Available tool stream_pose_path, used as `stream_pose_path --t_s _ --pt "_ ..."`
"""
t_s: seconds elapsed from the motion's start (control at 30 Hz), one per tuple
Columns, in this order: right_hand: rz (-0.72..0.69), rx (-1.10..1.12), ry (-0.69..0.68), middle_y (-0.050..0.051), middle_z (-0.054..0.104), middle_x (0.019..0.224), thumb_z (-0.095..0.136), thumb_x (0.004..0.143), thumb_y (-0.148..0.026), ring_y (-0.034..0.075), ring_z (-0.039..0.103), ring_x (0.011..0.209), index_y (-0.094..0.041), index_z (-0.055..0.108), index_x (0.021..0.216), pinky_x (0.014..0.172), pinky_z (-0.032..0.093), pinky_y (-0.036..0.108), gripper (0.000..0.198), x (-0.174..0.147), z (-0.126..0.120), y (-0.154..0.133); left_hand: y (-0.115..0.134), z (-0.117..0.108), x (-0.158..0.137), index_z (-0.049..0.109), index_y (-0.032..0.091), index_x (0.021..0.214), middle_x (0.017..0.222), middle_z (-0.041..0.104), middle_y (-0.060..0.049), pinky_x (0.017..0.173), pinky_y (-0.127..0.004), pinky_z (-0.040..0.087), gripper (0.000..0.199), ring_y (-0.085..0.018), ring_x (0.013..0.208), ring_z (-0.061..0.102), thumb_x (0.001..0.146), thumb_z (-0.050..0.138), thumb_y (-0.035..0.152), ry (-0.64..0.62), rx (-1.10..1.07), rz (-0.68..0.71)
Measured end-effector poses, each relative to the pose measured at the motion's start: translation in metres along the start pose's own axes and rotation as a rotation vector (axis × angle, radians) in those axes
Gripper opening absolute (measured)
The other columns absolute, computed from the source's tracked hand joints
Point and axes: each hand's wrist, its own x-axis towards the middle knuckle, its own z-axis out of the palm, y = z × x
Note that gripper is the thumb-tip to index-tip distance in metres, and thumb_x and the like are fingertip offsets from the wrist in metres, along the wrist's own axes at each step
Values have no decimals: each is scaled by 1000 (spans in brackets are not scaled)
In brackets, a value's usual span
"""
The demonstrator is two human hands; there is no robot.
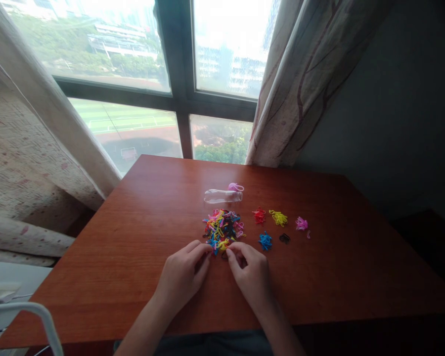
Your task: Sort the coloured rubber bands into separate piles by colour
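A mixed pile of small coloured plastic clips [222,225], shaped like stitch markers, lies on the brown wooden table [133,237]. At the pile's near left edge is my left hand [185,264], thumb and forefinger pinched together beside some blue clips. My right hand [250,267] pinches at the near right edge, close to yellow and black clips. What either fingertip grip holds is too small to make out. To the right sit separate little heaps: red clips [259,216], yellow clips [279,218], pink clips [301,224], blue clips [265,241] and black clips [284,238].
Behind the pile a clear plastic bottle [222,196] lies on its side, with a pink cap [236,187] beside it. A window [185,99] and curtains [282,89] stand beyond the table's far edge. A white tube [40,311] rises at the lower left.
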Motion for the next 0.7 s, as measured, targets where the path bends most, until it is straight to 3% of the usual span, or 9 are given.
stream_pose_path --t_s 0.7 --pt "15 -235 11 2 68 70 52 93 -25 16 62 61 -21 67 85 61 42 25 17 -6 -15 8 1 -2 0 65 24 97 85 68 -1 64 -23 46 18 -15 74 65 92 48 22 14 28 39"
